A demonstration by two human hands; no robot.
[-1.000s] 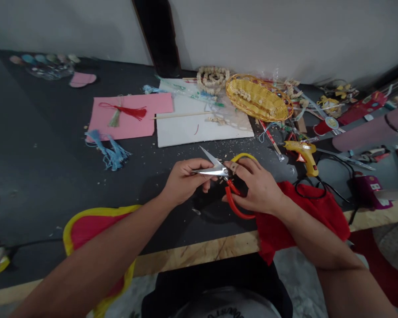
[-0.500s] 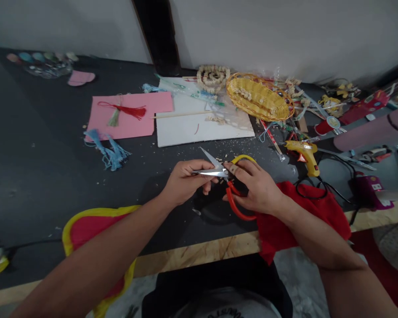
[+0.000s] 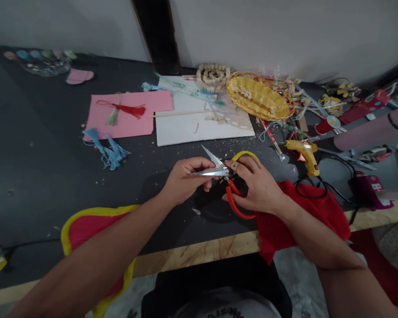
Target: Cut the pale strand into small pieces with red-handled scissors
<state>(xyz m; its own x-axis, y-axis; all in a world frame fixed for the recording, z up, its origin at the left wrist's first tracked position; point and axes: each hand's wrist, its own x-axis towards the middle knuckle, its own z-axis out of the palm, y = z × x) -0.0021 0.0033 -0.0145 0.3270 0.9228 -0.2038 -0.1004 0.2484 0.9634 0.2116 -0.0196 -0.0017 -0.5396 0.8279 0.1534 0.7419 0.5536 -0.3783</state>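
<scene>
My right hand is wrapped round the handles of a pair of scissors, one yellow and one red. Their silver blades are parted and point left, toward my left hand. The fingers of that hand are pinched together at the blades; a small pale piece seems to be between them, but it is too small to name. Several tiny pale bits lie on the dark table under the scissors. A white board lies just beyond my hands, with a thin stick across it.
Pink paper with a red tassel and a blue tassel lies left. A wicker basket stands behind. To the right are a yellow glue gun, red thread spool and red cloth.
The scissor blades and my fingers have shifted very slightly. My right hand still grips the handles, and the rest of the table looks the same.
</scene>
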